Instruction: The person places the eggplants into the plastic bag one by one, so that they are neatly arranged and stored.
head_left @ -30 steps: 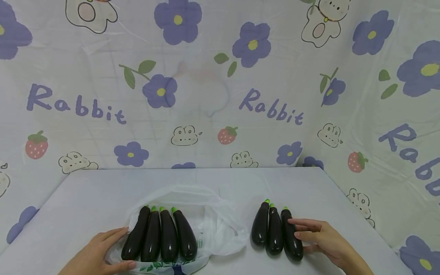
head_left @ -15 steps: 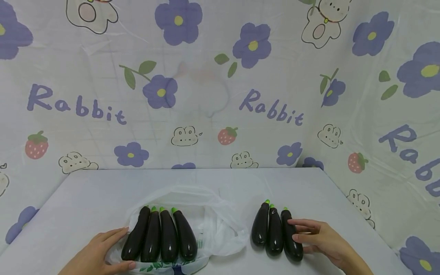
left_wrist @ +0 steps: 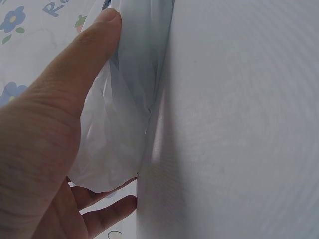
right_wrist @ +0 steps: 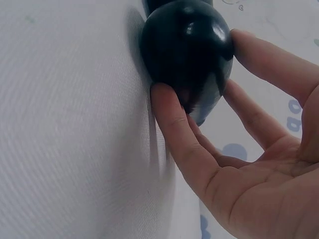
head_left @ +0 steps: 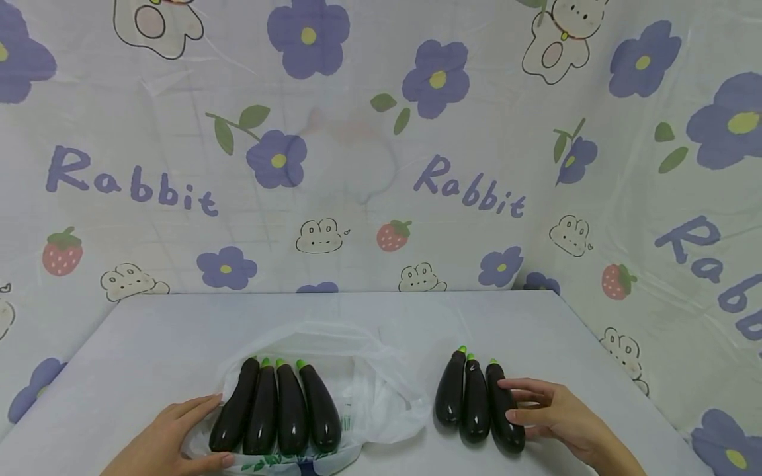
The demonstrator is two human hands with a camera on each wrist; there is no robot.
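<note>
Several dark, glossy eggplants with green tips lie side by side on a white plastic bag at the left of the head view. My left hand rests at the bag's left edge, its thumb and fingers spread and touching the plastic. Three more eggplants lie on the table to the right of the bag. Of these, the rightmost eggplant is touched on its right side by the extended fingertips of my right hand. In the right wrist view, that eggplant's rounded end meets the fingertips.
The white table carries the bag and the loose eggplants. Behind it and on the right hangs a pale curtain printed with purple flowers, rabbits and strawberries. A gap separates the bag from the leftmost loose eggplant.
My right thumb has shifted very slightly along the rightmost eggplant. Otherwise the hands, bag and eggplants stay in place.
</note>
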